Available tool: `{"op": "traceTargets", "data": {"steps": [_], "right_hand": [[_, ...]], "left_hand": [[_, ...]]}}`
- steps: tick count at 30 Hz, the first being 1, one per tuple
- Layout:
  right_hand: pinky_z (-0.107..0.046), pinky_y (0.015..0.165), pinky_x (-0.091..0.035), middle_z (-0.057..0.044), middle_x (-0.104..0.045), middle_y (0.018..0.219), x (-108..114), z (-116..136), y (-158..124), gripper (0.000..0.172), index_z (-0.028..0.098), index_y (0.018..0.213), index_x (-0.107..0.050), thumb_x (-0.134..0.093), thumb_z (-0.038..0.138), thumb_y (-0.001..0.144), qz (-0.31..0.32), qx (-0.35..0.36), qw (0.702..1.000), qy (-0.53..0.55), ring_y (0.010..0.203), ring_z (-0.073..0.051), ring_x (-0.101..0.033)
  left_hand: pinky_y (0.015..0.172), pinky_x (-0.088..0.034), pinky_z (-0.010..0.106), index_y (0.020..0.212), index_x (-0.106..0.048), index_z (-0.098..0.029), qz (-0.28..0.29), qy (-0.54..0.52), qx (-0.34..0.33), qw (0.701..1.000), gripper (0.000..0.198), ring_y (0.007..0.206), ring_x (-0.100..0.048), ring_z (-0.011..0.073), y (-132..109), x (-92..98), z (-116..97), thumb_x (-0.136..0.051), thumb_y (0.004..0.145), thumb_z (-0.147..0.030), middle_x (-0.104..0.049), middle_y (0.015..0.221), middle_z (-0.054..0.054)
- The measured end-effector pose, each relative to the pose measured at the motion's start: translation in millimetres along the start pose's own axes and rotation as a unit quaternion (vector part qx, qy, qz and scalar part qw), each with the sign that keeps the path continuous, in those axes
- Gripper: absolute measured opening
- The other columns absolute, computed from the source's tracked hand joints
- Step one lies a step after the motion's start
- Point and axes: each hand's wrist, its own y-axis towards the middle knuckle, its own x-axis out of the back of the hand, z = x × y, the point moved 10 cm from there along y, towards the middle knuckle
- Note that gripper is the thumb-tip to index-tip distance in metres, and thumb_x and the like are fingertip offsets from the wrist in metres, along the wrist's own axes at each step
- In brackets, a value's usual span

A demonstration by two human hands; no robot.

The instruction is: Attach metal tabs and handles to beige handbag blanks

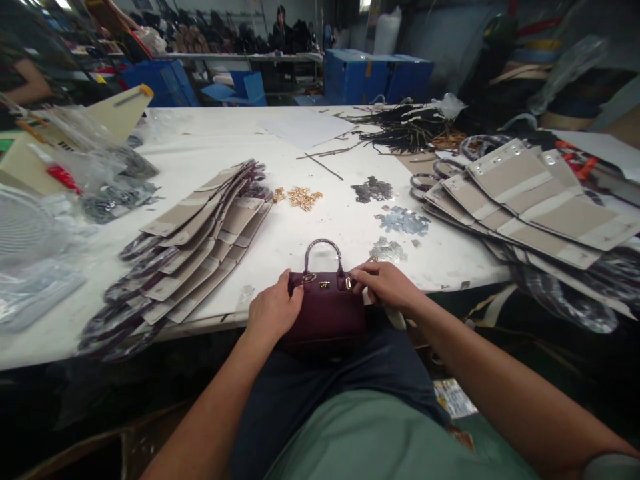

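Observation:
A dark burgundy handbag panel (327,313) stands upright at the table's front edge, over my lap. Its arched handle (324,243) is wrapped in clear film, and small gold hardware shows along the top. My left hand (275,305) grips the upper left corner, thumb on the front face. At the upper right, my right hand (381,285) has its fingers pinched close to a gold buckle-like fitting (349,283) at the handle's base. Whether those fingertips hold the fitting or the panel's edge is hard to make out.
Stacked bag panels with wrapped handles lie left (200,247) and right (525,200). Between them are small piles of gold fittings (305,198), dark metal plates (373,190) and silvery plates (404,221). Black strips (410,127) lie farther back. Plastic bags (113,180) sit at left.

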Motion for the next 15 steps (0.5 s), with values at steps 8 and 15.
{"op": "traceTargets", "data": {"steps": [8, 15], "right_hand": [[-0.022, 0.037, -0.044, -0.013, -0.080, 0.097, -14.4, -21.8, 18.1, 0.028, 0.013, 0.097, -0.074, -0.069, 0.040, 0.093, -0.104, -0.088, 0.935, 0.329, 0.047, -0.011, -0.058], [-0.020, 0.045, -0.048, 0.002, -0.062, 0.064, -12.8, -16.3, 34.3, 0.029, 0.014, 0.090, -0.071, -0.075, 0.043, 0.090, -0.193, -0.039, 0.853, 0.483, 0.050, -0.009, -0.053]], "left_hand": [[0.078, -0.056, 0.045, 0.126, -0.066, -0.029, -0.060, 0.024, -0.070, 0.995, 0.035, 0.098, -0.073, 0.0340, 3.6, 16.0, -2.6, -0.050, 0.097, -0.042, -0.072, 0.121, 0.008], [0.105, -0.050, 0.047, 0.120, -0.066, -0.020, -0.187, -0.133, -0.215, 0.949, 0.033, 0.122, -0.061, 0.0294, 12.7, 9.3, -5.9, -0.063, 0.087, -0.017, -0.068, 0.130, 0.010]]}}
